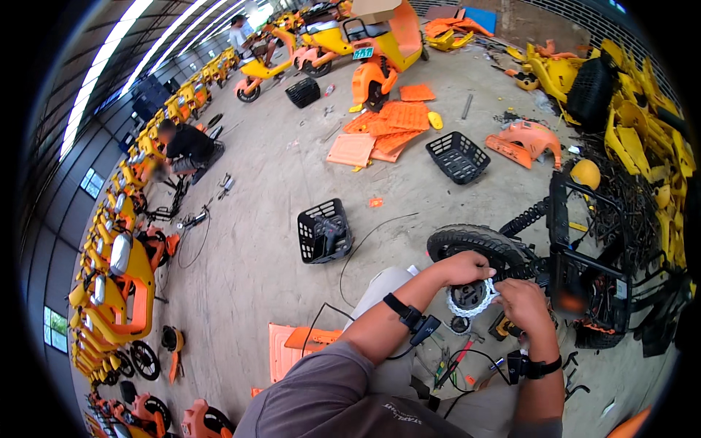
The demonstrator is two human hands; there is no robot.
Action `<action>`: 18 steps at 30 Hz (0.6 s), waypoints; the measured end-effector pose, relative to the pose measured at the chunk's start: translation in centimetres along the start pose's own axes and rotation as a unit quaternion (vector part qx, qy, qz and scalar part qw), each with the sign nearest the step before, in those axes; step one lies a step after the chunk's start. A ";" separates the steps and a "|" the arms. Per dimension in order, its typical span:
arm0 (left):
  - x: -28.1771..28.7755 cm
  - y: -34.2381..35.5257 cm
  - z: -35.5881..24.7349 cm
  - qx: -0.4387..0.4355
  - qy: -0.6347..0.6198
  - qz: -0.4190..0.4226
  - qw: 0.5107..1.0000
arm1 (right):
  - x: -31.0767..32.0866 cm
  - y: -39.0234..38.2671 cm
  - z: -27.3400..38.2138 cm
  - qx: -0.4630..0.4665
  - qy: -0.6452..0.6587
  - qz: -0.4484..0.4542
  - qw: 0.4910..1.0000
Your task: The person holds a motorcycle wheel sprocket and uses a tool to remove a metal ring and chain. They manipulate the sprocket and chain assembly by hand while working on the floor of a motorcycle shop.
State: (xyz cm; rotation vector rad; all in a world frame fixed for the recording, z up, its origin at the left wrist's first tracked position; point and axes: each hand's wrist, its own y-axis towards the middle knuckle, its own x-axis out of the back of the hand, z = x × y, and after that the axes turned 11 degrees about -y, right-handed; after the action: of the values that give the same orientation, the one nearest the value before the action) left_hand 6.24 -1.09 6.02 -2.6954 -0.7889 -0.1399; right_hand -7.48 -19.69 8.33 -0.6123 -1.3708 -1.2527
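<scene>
Head view: angled inward, left grip (467, 268) and right grip (523, 302) pinch a silvery chain (482, 306).

Dark grey short-sleeved shirt (307, 387), pale chest lettering (401, 411), black forearm straps (399, 306), light trousers (386, 283)

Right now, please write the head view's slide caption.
Left hand and right hand at a pale, chain-like ring around a dark disc.

The chain (478, 312) sits left of your right hand (526, 301), this side of the wheel (475, 235). A basket (306, 237) stands farther left, scooters (135, 292) beyond.
</scene>
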 end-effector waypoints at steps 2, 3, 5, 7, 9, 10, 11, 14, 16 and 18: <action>-0.3 -0.7 1.5 -0.040 0.051 -0.031 0.997 | -0.6 0.0 0.4 0.028 0.011 -0.005 1.000; -0.8 -0.9 1.8 -0.080 0.042 -0.078 0.993 | -0.3 -0.2 0.6 0.021 0.012 -0.015 1.000; -1.3 -2.0 0.8 -0.050 0.008 -0.129 0.990 | -0.1 -0.2 0.7 0.009 0.018 -0.019 1.000; -2.2 -2.8 0.4 -0.081 0.030 -0.171 0.981 | 0.0 -0.3 0.9 -0.001 0.028 -0.025 0.999; -3.1 -3.4 -0.4 -0.124 0.053 -0.224 0.965 | 0.7 -0.6 1.1 -0.009 0.019 -0.017 1.000; -3.4 -3.7 -0.7 -0.125 0.056 -0.221 0.966 | 0.9 -0.6 1.2 -0.013 0.011 -0.006 1.000; -3.7 -4.2 -1.0 -0.185 0.109 -0.251 0.944 | 1.1 -0.5 1.2 -0.016 0.011 -0.009 1.000; -5.1 -6.3 -1.8 -0.219 0.161 -0.263 0.926 | 0.7 -0.3 1.3 -0.020 -0.036 0.025 0.999; -6.6 -5.8 0.4 -0.236 0.184 -0.248 0.922 | 0.2 -0.8 0.7 -0.041 -0.045 0.007 0.998; -8.0 -5.8 1.7 -0.227 0.195 -0.247 0.922 | -0.6 -1.1 0.1 -0.051 -0.052 -0.010 0.997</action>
State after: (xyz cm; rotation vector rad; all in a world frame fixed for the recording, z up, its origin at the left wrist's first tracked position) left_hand -3.59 0.05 4.58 -2.6467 -1.4208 -1.0599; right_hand -8.35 -19.77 7.41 -0.7457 -1.4086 -1.3291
